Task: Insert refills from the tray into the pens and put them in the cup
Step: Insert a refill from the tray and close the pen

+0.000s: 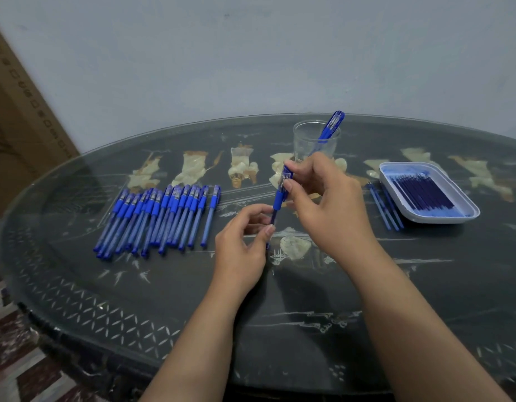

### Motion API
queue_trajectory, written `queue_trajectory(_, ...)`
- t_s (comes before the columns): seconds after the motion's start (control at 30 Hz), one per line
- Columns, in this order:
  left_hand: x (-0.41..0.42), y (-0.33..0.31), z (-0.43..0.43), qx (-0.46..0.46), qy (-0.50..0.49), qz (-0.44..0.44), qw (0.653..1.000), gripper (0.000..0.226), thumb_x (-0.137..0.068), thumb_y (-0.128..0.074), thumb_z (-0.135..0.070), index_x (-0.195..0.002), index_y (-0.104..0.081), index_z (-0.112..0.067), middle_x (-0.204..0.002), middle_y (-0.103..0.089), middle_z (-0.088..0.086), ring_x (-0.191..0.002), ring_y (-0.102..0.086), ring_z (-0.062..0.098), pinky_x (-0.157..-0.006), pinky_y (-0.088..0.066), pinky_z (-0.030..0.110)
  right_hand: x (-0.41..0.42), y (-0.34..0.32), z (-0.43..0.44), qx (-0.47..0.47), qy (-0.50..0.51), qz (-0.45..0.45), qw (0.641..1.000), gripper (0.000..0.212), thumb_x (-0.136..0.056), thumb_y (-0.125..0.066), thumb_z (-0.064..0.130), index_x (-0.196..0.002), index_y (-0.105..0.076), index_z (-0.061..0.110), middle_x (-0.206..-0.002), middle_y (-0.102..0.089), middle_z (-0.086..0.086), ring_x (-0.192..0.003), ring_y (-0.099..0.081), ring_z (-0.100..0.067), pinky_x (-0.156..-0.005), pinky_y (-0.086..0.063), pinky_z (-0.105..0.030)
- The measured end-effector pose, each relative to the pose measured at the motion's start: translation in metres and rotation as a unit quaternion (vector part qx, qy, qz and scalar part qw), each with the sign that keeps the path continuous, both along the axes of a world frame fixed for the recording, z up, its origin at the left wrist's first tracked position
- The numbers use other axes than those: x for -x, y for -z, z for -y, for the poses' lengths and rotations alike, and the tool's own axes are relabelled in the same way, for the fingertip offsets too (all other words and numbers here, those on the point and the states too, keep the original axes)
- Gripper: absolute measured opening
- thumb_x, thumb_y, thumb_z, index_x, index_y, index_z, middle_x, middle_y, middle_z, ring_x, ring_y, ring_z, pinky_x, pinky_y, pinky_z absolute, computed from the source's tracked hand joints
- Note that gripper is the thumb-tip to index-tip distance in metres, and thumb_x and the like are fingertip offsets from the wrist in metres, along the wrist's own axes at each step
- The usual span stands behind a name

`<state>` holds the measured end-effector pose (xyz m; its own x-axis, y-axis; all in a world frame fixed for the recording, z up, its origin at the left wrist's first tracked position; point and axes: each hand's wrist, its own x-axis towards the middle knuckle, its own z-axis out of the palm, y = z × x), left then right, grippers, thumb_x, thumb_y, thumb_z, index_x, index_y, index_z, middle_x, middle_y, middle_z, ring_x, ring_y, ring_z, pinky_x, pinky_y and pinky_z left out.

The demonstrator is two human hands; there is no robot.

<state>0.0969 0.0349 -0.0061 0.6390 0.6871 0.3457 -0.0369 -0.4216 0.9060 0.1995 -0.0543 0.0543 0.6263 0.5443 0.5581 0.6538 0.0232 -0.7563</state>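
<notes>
Two hands (323,204) grip one blue pen (278,198) — cup (315,140) behind

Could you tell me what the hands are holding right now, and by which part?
A blue pen: the right hand pinches its capped upper end, the left hand pinches its lower barrel.

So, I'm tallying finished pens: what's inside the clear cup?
Inside the cup, blue capped pens lean on its right rim: one or two, I cannot tell which. The right hand covers the cup's bottom, so the pen tips are hidden.
</notes>
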Motion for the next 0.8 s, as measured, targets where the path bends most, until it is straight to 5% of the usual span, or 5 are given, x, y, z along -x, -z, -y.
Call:
queue_trajectory(0.37,-0.002,0.001,-0.001,-0.007,0.003,0.002,1.0,0.04,-0.088,-0.066,0.001,-0.099,-0.063,-0.037,-0.094,-0.067,-0.011,-0.085,-0.062,0.0,-0.075,-0.047,0.009,0.008,0.004,-0.001,0.011,0.009,-0.032,0.999,0.027,-0.089,-0.067,0.007,-0.106,-0.053,0.022,-0.1,-0.064,0.01,-0.082,-0.063,-0.002,-0.076,-0.055,-0.024)
queue_trajectory(0.5,-0.003,0.002,-0.003,-0.028,-0.016,0.003,0.999,0.027,-0.091,-0.066,-0.01,-0.105,-0.065,-0.033,-0.102,-0.066,-0.01,-0.092,-0.063,-0.001,-0.079,-0.05,0.013,0.002,0.0,-0.001,-0.049,0.033,-0.093,0.994,0.036,-0.086,-0.069,0.002,-0.098,-0.054,0.033,-0.094,-0.064,0.004,-0.077,-0.068,-0.011,-0.075,-0.059,-0.042)
queue_trajectory(0.63,0.001,0.003,-0.01,-0.085,-0.047,-0.098,0.99,0.026,-0.092,-0.059,-0.041,-0.118,-0.06,-0.038,-0.114,-0.057,-0.019,-0.109,-0.053,-0.002,-0.092,-0.045,0.021,-0.021,-0.025,0.009,-0.11,0.08,-0.108,0.985,0.038,-0.086,-0.069,0.007,-0.097,-0.052,0.039,-0.096,-0.066,0.0,-0.081,-0.071,-0.02,-0.073,-0.059,-0.047)
queue_trajectory(0.8,0.003,0.007,-0.012,-0.208,-0.079,-0.23,0.947,0.04,-0.094,-0.054,-0.043,-0.133,-0.054,-0.032,-0.132,-0.048,-0.013,-0.129,-0.035,0.008,-0.108,-0.035,0.034,-0.061,-0.06,0.016,-0.169,0.161,-0.091,0.968,0.032,-0.086,-0.065,0.011,-0.097,-0.048,0.037,-0.091,-0.063,0.006,-0.076,-0.071,-0.022,-0.073,-0.059,-0.046)
